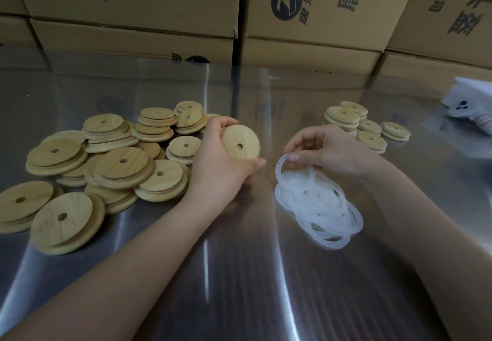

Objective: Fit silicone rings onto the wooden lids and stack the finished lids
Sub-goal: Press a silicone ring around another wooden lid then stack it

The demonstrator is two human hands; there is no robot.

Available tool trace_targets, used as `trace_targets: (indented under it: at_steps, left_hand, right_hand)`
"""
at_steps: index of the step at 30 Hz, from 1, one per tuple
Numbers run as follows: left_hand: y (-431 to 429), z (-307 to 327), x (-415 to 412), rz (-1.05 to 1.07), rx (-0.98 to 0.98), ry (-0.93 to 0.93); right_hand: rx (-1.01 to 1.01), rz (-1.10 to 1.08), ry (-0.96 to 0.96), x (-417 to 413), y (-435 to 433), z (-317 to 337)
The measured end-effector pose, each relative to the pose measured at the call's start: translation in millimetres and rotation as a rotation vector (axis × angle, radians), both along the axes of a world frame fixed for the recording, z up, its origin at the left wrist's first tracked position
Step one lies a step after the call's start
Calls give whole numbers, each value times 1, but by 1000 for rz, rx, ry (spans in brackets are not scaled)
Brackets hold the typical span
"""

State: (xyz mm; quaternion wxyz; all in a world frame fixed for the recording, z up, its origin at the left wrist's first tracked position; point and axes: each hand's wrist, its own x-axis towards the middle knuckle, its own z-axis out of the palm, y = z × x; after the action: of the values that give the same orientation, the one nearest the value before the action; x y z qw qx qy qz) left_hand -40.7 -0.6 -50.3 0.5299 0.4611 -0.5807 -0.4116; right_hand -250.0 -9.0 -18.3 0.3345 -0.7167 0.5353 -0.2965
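One lid [240,142] in left hand [226,159]; right hand [323,149] pinches ring [282,163].

Printed cardboard boxes [133,8] stacked behind a shiny metal table [239,274], white bundle [468,103] far right.

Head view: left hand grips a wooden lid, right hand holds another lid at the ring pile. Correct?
Not quite. The left hand does grip a wooden lid, but the right hand pinches a white silicone ring, not a lid, at the ring pile. The head view shows it.
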Motion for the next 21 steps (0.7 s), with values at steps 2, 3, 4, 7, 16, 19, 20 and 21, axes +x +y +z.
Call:
trace_targets:
  at_steps: [2, 3, 4, 7, 16, 19, 20, 21]
  left_hand:
    - [-1, 0, 1, -56, 89, 132]
    - [-1, -1, 1, -77, 116, 173]
    - [-1, -1, 1, -96, 137, 207]
    - [-2, -2, 2, -147, 191, 273]
    - [-6, 2, 4, -232, 325, 395]
    - [-6, 2, 4, -266, 326, 391]
    - [-5, 2, 4, -283, 323, 390]
    - [-5, 2, 4, -301, 319, 388]
  right_hand:
    - [-32, -2, -8, 2, 1, 1]
    - [-43, 1, -23, 3, 1, 1]
    - [-53, 7, -38, 3, 1, 1]
    - [-75, 19, -99, 4, 1, 2]
    - [-10, 77, -347, 15, 4, -3]
    - [-18, 76, -391, 22, 5, -7]
    - [-29, 72, -398, 25, 5, -8]
    - [-41, 67, -407, 26, 6, -8]
